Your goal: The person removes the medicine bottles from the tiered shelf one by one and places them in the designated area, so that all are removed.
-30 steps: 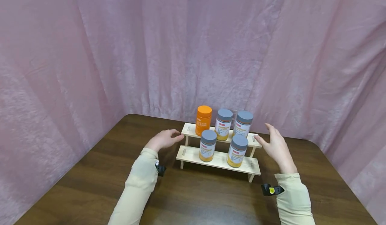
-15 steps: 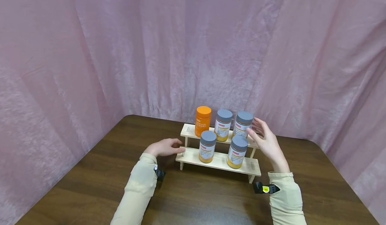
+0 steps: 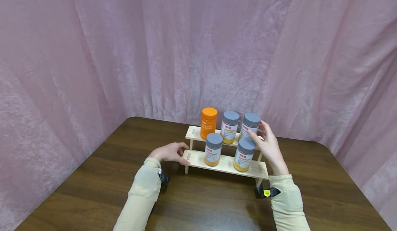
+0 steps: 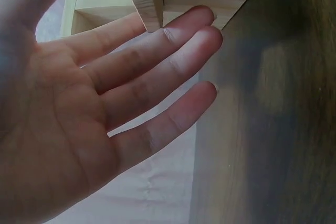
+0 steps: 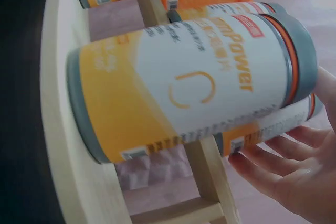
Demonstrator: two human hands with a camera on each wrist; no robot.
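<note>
A two-step wooden display rack [image 3: 198,158] holds several supplement jars. My left hand [image 3: 169,152] is at the rack's lower left end, thumb on the front edge and fingers behind; in the left wrist view its fingers [image 4: 178,66] extend around the leg. My right hand [image 3: 269,146] holds the grey-lidded jar [image 3: 249,127] at the right of the upper step, thumb in front and fingers behind. In the right wrist view, the fingers [image 5: 268,166] lie along that jar [image 5: 273,124], largely hidden by the nearer lower-step jar [image 5: 184,87].
An orange jar [image 3: 209,123] and another grey-lidded jar [image 3: 229,127] share the upper step. The lower step bears two grey-lidded jars, one on the left [image 3: 213,150] and one on the right [image 3: 244,155]. Pink curtains [image 3: 229,45] hang behind the brown table [image 3: 198,203].
My right hand has moved left from beside the rack to the upper right jar. My left hand has lowered from the upper step's height to the lower step's end. The jars stand where they were.
</note>
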